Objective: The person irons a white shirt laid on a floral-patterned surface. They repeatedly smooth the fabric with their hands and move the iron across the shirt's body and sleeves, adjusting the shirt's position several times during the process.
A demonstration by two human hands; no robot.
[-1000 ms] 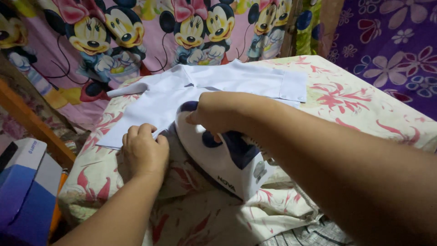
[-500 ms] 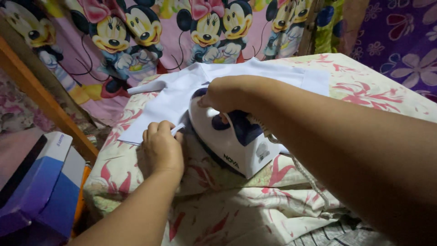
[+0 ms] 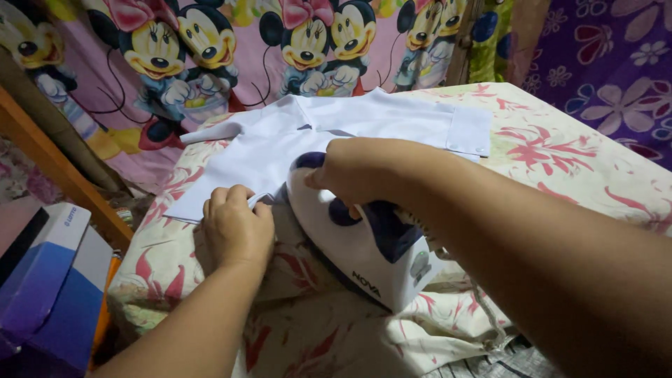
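Observation:
A white shirt (image 3: 280,143) lies flat on a padded surface covered with a cream cloth printed with red flowers (image 3: 560,161). My right hand (image 3: 357,171) grips the handle of a white and dark blue electric iron (image 3: 364,245), whose nose rests on the shirt's lower edge. My left hand (image 3: 236,227) is closed on the shirt's near hem, pinning it against the cloth just left of the iron. The iron's cord (image 3: 483,315) trails off toward the lower right.
A pink curtain with cartoon mice (image 3: 231,49) hangs behind the surface, and a purple flowered cloth (image 3: 602,77) hangs at the right. A blue and white box (image 3: 45,280) and a wooden rail (image 3: 56,164) stand at the left.
The iron has slid back toward me over the shirt's lower edge after being pushed forward. My left hand has kept its hold on the hem.

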